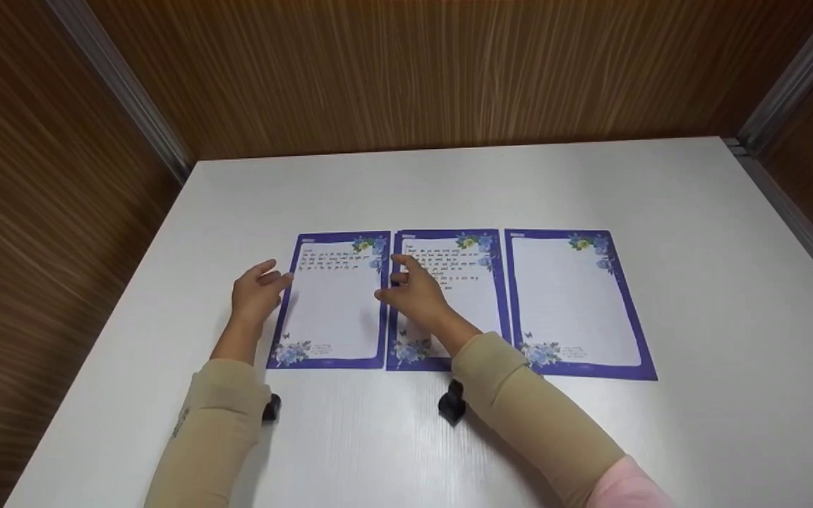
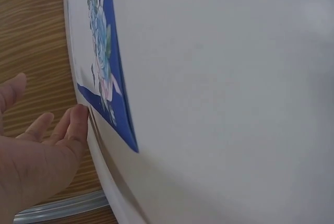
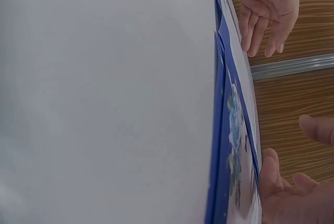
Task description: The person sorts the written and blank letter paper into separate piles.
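Note:
Three sheets of letter paper with blue-purple borders and printed flowers lie side by side. The left sheet point(image 1: 336, 310) carries a few handwritten lines at its top. More lines fill the upper part of the middle sheet point(image 1: 470, 317), while no handwriting shows on the right sheet point(image 1: 572, 303). My left hand point(image 1: 257, 293) is at the left sheet's left edge, fingers loosely bent and holding nothing. Over the left border of the middle sheet is my right hand point(image 1: 417, 289), thumb and fingers apart, covering part of the writing. Both hands, left point(image 3: 269, 10) and right point(image 3: 297, 198), show in the right wrist view.
The sheets lie on a white table point(image 1: 350, 190). Wood-grain panels point(image 1: 449, 77) rise behind it and at both sides, with metal strips at the corners. Small black objects point(image 1: 452, 406) show beside both sleeves.

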Motion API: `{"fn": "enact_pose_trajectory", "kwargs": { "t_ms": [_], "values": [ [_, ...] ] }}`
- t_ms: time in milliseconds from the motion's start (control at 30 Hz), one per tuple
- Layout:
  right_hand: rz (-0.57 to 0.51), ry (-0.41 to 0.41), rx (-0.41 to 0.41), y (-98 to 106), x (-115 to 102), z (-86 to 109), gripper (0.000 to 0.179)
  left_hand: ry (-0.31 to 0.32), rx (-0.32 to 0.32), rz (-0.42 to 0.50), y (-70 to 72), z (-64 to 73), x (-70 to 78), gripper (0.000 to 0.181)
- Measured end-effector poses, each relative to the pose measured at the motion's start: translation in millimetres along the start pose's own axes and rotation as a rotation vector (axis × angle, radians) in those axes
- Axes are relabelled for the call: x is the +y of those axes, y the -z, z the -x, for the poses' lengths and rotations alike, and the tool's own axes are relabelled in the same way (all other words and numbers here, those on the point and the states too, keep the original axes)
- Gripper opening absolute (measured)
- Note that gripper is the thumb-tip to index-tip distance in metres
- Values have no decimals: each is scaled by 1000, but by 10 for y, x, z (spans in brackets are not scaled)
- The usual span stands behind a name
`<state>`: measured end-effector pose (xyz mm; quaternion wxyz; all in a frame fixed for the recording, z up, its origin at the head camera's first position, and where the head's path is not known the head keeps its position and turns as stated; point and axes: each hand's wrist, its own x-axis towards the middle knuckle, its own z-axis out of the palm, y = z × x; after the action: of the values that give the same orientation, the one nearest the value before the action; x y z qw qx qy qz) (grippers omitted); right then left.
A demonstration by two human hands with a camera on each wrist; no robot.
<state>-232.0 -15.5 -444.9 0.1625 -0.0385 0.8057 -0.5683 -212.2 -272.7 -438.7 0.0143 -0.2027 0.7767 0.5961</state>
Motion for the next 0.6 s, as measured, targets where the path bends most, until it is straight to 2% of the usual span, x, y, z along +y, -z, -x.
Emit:
{"fn": "enact_pose_trajectory", "kwargs": {
  "t_ms": [333, 600],
  "values": [
    [-10, 31, -45, 7, 30, -13, 76, 42, -31, 19, -8, -6, 12, 64],
    [-30, 38, -36, 7, 45, -35, 73, 67, -31, 67, -24, -26, -6, 64]
  ]
}}
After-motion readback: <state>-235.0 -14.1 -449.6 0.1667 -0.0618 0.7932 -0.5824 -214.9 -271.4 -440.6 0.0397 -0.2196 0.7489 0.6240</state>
